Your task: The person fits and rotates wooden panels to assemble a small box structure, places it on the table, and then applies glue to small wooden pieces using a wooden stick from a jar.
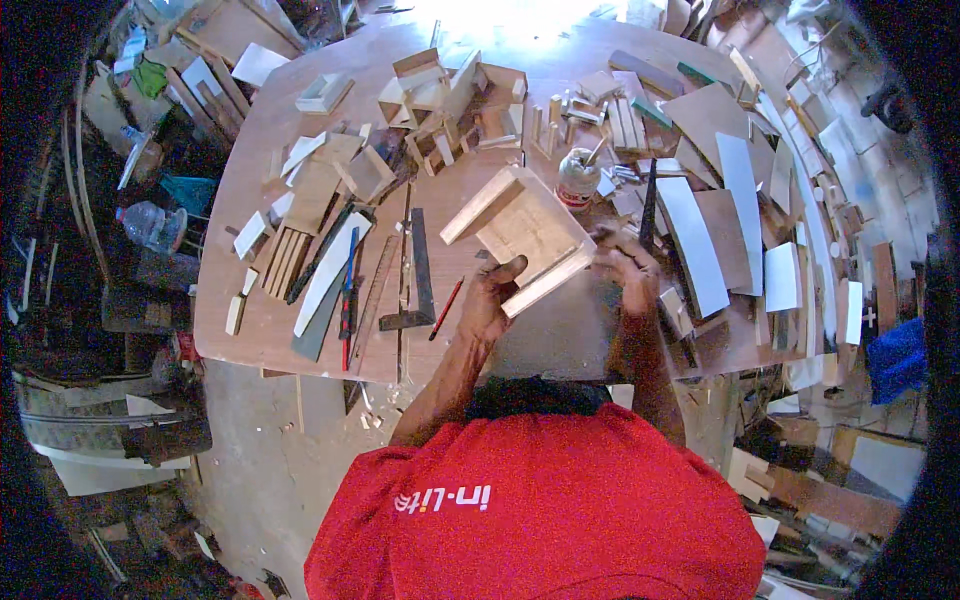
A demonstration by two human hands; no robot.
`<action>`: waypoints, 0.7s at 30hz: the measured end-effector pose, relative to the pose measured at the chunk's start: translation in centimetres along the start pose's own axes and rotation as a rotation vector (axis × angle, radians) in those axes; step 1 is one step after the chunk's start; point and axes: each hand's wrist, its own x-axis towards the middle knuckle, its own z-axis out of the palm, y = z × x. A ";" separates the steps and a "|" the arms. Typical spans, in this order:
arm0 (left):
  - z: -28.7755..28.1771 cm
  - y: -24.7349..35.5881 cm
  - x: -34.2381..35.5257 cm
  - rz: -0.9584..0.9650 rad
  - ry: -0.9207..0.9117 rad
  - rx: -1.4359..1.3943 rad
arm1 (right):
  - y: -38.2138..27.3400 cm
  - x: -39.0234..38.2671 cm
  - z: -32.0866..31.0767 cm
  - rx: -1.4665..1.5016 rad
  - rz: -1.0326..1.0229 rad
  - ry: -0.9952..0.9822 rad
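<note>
My left hand grips a pale wooden box piece, a square panel with raised strips along two opposite sides, held tilted above the table. My right hand has its bent fingers at the piece's right corner. Behind it stands a glass jar with a stick or brush in it. A red pencil, a dark metal square, a clear ruler and a red-and-blue tool lie left of my hands.
Small wooden assemblies crowd the back of the worktable. White and brown board offcuts cover the right side, and strips lie at the left. A plastic water bottle and a blue cloth are beyond the table's sides.
</note>
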 end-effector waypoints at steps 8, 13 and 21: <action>-1.5 -0.5 0.4 -0.020 -0.088 0.052 | -10.0 0.3 2.7 -0.013 -0.155 -0.105; -0.7 -0.4 -0.1 -0.047 -0.030 0.110 | -10.2 1.2 2.8 -0.444 -0.208 -0.197; -3.6 -2.4 1.8 -0.011 0.008 0.178 | -12.1 1.2 5.5 -0.283 -0.461 -0.317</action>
